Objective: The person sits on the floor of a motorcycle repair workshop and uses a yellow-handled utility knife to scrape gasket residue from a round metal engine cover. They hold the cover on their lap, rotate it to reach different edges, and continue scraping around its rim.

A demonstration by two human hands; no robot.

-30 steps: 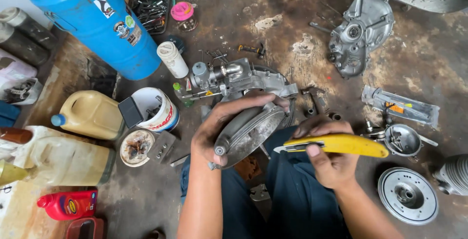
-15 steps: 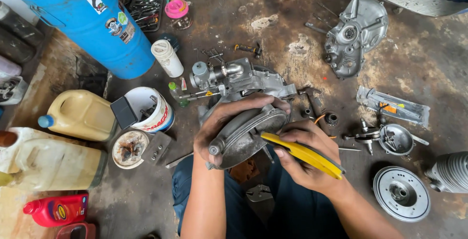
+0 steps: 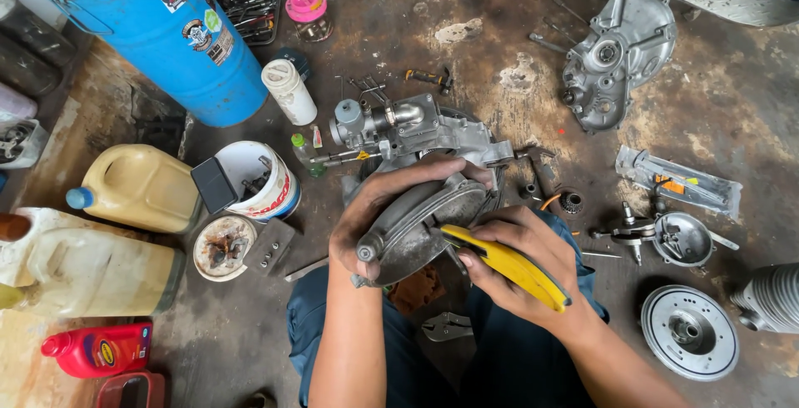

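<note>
Head view: the left hand (image 3: pixel 379 217) has its fingers clenched around a grey metal engine cover (image 3: pixel 420 225) held over the lap, above the oily floor (image 3: pixel 499 34). The right hand (image 3: pixel 520 262) grips a yellow-handled utility knife (image 3: pixel 508 265), its tip at the cover's rim; scraping looks safest with shallow strokes directed away from the left fingers

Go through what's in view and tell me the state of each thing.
Left hand: gripping the grey engine cover.
Right hand: holding the yellow-handled tool against the cover.
White bottle: upright, capped.
Red bottle: lying down, capped.
Yellow jug: on its side, blue cap on.
</note>
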